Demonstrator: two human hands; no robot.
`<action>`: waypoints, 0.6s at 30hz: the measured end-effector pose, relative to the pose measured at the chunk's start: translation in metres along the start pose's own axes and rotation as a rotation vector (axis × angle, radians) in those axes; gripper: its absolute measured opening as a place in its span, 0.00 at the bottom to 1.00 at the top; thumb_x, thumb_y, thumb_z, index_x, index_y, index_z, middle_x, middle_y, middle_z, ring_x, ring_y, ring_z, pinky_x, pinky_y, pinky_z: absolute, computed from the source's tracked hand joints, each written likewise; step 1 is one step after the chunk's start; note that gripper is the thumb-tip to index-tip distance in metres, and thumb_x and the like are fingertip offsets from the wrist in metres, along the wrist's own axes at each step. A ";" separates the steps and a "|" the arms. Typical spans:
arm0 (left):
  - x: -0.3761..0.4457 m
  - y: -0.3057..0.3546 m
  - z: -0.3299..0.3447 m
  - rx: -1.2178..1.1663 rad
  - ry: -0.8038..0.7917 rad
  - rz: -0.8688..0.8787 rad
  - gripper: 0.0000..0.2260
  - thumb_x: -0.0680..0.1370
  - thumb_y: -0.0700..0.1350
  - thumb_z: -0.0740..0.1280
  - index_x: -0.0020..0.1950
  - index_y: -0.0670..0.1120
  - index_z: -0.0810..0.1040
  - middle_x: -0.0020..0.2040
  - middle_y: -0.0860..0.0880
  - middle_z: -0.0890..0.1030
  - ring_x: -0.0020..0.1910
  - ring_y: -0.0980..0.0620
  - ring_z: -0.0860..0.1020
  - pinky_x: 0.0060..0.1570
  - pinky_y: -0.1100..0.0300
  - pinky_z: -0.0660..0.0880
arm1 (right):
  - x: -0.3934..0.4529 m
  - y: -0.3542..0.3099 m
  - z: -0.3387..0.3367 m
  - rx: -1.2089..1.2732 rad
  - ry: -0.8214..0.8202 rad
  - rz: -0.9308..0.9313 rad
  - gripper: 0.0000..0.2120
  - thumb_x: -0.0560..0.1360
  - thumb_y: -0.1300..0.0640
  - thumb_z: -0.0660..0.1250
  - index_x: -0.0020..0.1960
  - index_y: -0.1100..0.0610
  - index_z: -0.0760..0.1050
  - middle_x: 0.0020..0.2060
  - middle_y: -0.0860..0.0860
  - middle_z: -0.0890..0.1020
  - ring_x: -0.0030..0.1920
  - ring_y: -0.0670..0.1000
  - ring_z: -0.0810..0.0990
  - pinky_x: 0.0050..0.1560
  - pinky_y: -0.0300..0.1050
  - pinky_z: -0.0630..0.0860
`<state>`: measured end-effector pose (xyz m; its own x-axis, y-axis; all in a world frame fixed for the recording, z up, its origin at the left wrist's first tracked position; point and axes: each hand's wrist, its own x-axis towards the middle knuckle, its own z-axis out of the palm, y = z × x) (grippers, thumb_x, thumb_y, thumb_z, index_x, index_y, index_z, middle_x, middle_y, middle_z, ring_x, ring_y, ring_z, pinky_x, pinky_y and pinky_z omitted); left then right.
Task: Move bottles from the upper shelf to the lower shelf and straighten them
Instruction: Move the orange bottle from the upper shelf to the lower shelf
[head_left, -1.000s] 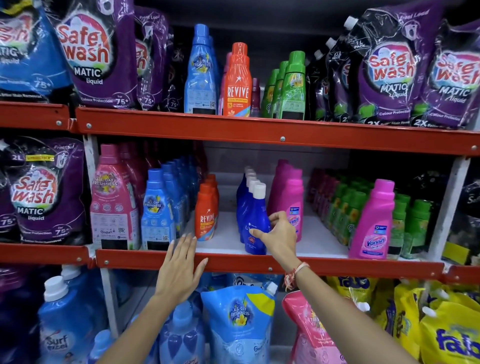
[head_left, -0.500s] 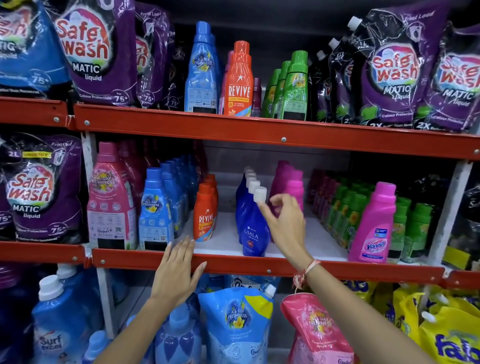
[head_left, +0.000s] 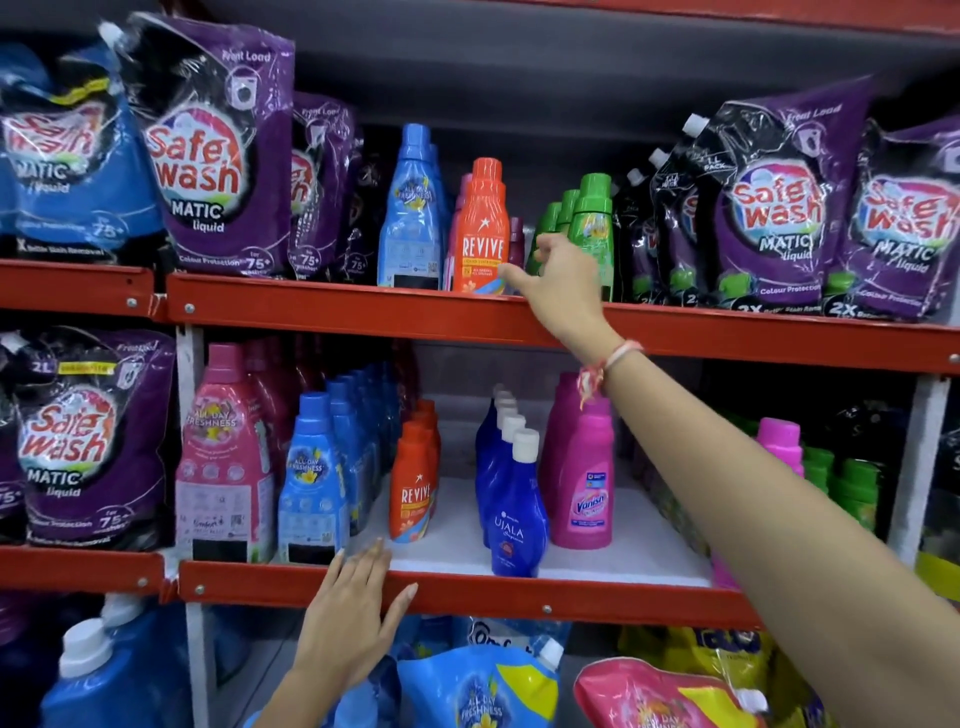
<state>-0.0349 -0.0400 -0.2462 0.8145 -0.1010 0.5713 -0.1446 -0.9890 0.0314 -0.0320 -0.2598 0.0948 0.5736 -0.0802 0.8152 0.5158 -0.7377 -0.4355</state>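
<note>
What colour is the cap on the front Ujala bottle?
White, on a dark blue Ujala bottle; its cap shows clearly in the head view.

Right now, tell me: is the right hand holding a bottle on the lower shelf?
No. The right hand is open and reaches up to the upper shelf, beside the orange Revive bottle.

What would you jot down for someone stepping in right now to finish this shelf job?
Right hand: open, reaching at the upper shelf, fingertips by the orange Revive bottle; nothing gripped yet.
Left hand: open, resting flat on the lower shelf edge.
Upper shelf holds blue, orange and green bottles.
Lower shelf: rows look upright, with bare space between the Revive row and the Ujala bottles.
Left: grasp a bottle, bring it down, straighten.
</note>
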 end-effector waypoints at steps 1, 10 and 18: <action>0.000 0.000 0.001 0.001 0.002 0.000 0.30 0.79 0.63 0.49 0.62 0.43 0.78 0.61 0.48 0.81 0.61 0.52 0.78 0.65 0.54 0.59 | 0.007 -0.001 0.004 0.010 -0.052 0.028 0.25 0.72 0.46 0.72 0.60 0.63 0.75 0.55 0.57 0.82 0.57 0.56 0.80 0.57 0.52 0.76; -0.001 0.000 -0.001 -0.015 -0.011 0.001 0.32 0.79 0.64 0.48 0.61 0.42 0.79 0.61 0.46 0.81 0.60 0.50 0.79 0.68 0.59 0.51 | 0.045 -0.012 0.019 0.134 -0.292 0.145 0.24 0.68 0.44 0.75 0.54 0.61 0.81 0.49 0.54 0.85 0.50 0.53 0.83 0.57 0.52 0.80; -0.002 0.000 -0.003 -0.010 -0.042 0.003 0.32 0.79 0.63 0.48 0.62 0.42 0.79 0.61 0.46 0.81 0.61 0.50 0.78 0.69 0.59 0.49 | 0.035 -0.009 0.007 0.557 -0.162 0.293 0.19 0.64 0.47 0.79 0.46 0.58 0.78 0.49 0.58 0.86 0.43 0.56 0.87 0.40 0.52 0.85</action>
<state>-0.0379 -0.0393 -0.2451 0.8367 -0.1085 0.5368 -0.1523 -0.9876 0.0378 -0.0124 -0.2509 0.1244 0.8072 -0.0913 0.5832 0.5508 -0.2388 -0.7997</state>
